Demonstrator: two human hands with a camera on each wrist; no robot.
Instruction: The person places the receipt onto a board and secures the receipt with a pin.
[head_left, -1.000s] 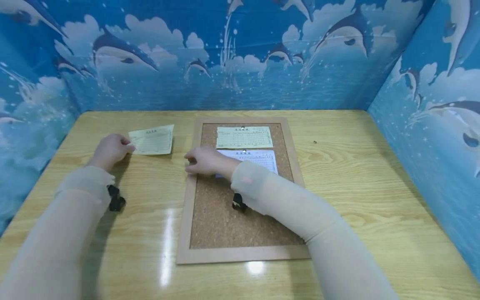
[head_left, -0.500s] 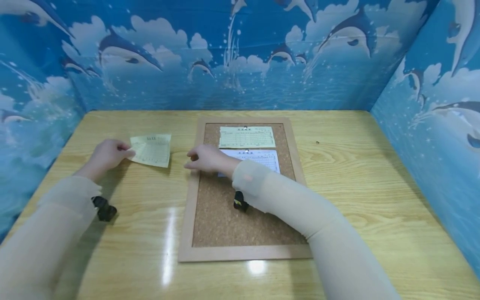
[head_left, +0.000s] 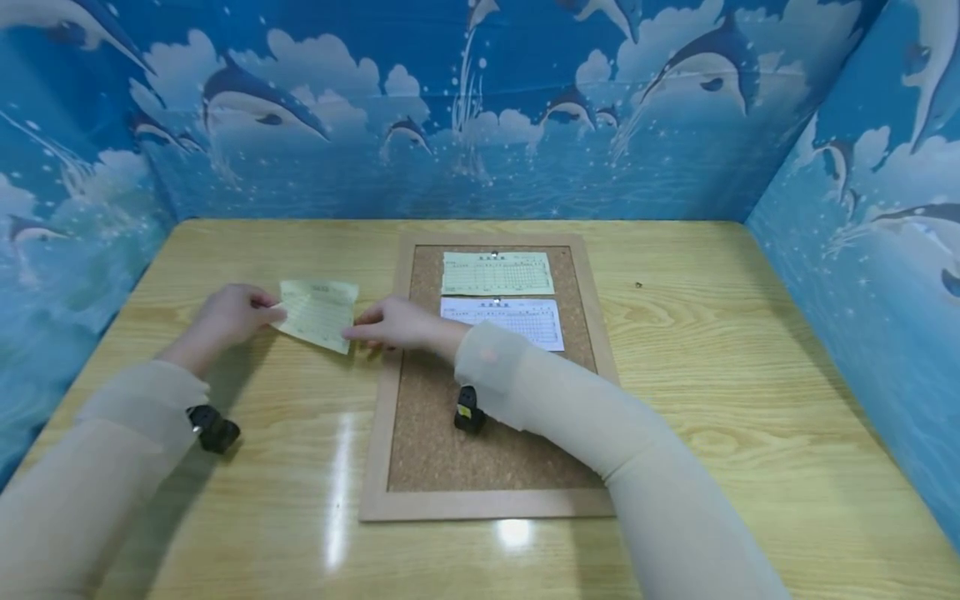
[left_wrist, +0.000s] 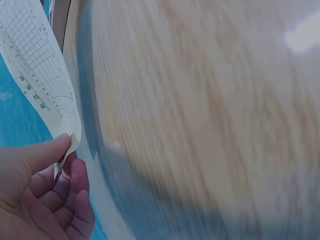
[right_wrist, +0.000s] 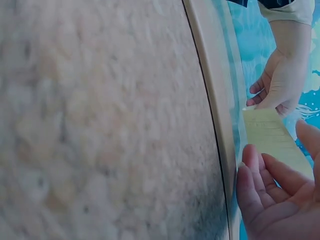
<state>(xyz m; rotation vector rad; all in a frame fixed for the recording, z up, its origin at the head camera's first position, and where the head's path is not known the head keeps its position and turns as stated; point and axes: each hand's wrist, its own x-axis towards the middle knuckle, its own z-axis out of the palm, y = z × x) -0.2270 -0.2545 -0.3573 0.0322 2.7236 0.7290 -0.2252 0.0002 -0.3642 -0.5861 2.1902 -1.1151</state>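
My left hand [head_left: 238,317] pinches a pale yellow receipt slip [head_left: 318,312] by its left end, above the table left of the corkboard [head_left: 450,450]. In the left wrist view the slip [left_wrist: 37,70] shows a printed grid and bends where thumb and fingers grip it. My right hand [head_left: 401,323] reaches across the board's left frame, its thumb at the slip's right edge. Seen from the right wrist, that hand's thumb and fingers [right_wrist: 250,192] stand apart, with the slip [right_wrist: 270,135] between and beyond them.
Pinned to the upper board are a yellow-green slip [head_left: 497,275] and, below it, a white slip [head_left: 536,321] partly behind the right forearm. A tiny dark object [head_left: 639,285] lies on the wooden table [head_left: 735,383] to the right. Dolphin-patterned cloth [head_left: 480,158] encloses the back and sides.
The left hand has carried the receipt slip right and slightly nearer, after tilting it. The right hand has shifted left, so its thumb now meets the slip's right edge.
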